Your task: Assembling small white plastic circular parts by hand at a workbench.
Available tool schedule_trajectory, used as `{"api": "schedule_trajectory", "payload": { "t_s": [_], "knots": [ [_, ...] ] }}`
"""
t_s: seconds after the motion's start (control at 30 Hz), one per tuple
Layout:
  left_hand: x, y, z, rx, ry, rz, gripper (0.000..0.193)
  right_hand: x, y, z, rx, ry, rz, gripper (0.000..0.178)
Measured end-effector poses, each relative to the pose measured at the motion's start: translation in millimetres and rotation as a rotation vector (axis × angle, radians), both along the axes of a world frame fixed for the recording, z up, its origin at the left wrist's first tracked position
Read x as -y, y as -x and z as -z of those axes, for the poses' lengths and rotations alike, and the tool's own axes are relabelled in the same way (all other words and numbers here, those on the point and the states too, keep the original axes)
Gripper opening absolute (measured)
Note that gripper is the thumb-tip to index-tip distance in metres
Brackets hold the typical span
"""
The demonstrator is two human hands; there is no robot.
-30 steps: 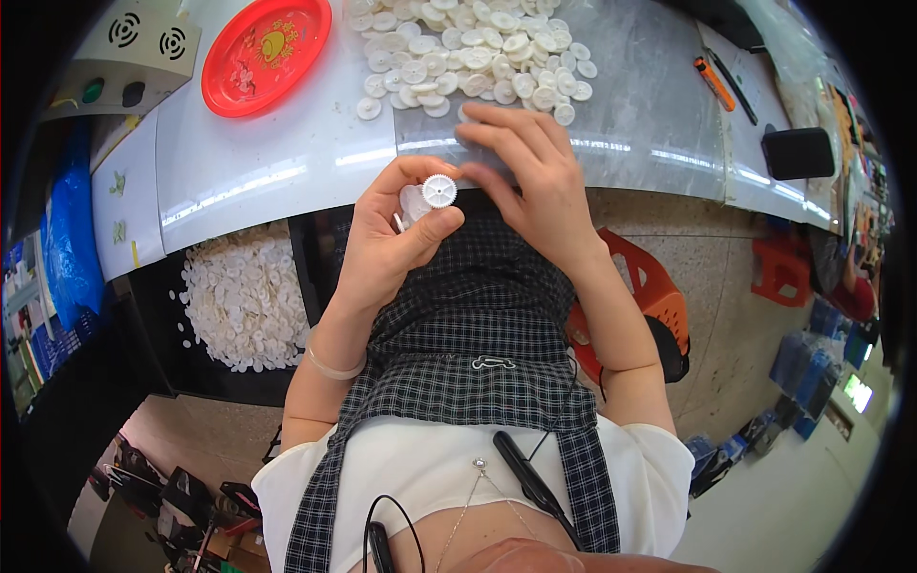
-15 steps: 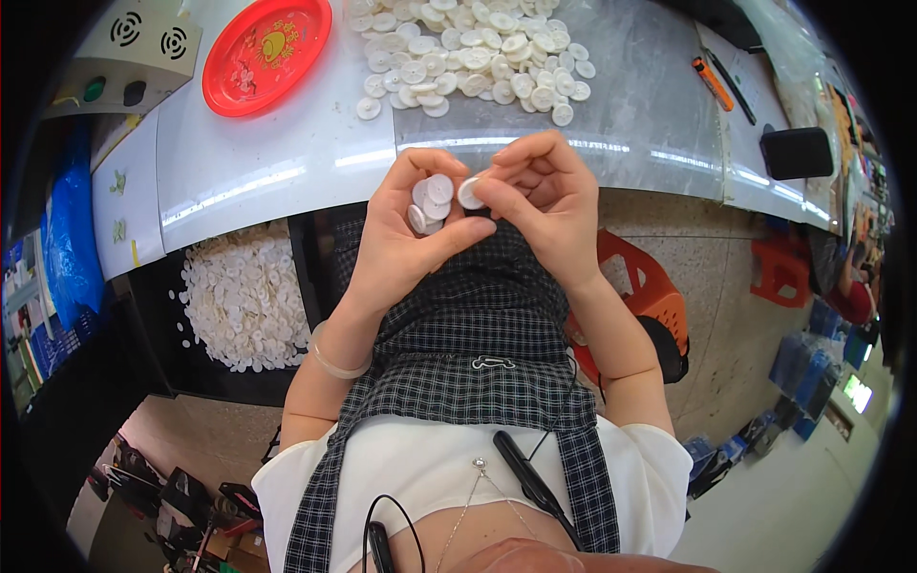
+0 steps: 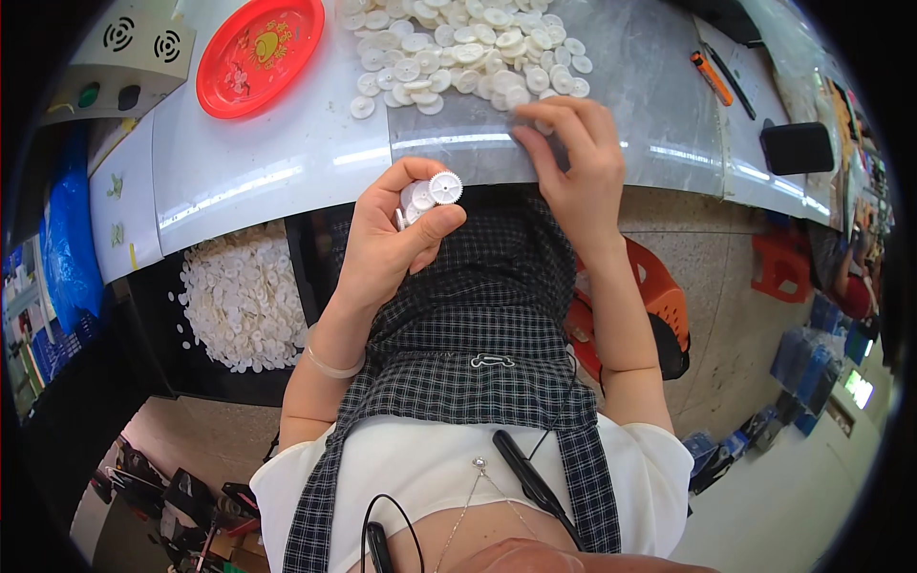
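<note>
Several small white plastic gears lie in my left hand, the top one pinched between thumb and forefinger with its toothed rim showing. The gears beneath it are partly hidden by my fingers. My right hand is over the table's near edge, close to a loose heap of white gears. Its thumb and forefinger are apart, and no gear shows between them.
A red oval tray lies left of the heap. Below the table at left, a black bin holds many white gears. At right are an orange marker, a black pen and a black phone. A red stool stands below.
My right hand has let go of the gear at my left fingers and moved up and right toward the heap. My left hand now grips that gear on top of the others.
</note>
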State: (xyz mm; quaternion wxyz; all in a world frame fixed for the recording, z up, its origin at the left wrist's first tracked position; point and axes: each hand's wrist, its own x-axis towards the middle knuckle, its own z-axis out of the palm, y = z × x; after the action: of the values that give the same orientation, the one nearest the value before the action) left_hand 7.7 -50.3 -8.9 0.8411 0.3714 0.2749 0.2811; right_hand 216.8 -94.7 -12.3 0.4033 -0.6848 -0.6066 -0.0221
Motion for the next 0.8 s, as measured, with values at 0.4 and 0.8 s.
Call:
{"api": "schedule_trajectory", "payload": {
  "t_s": [0.4,0.8],
  "knots": [
    [0,-10,-4,0.26,0.168,-0.035,0.029,12,20,-1,-0.267,-0.24,-0.308,0.031],
    [-7,4,-2,0.122,-0.043,0.121,0.035,4,18,-4,-0.255,-0.155,-0.381,0.034]
  ]
}}
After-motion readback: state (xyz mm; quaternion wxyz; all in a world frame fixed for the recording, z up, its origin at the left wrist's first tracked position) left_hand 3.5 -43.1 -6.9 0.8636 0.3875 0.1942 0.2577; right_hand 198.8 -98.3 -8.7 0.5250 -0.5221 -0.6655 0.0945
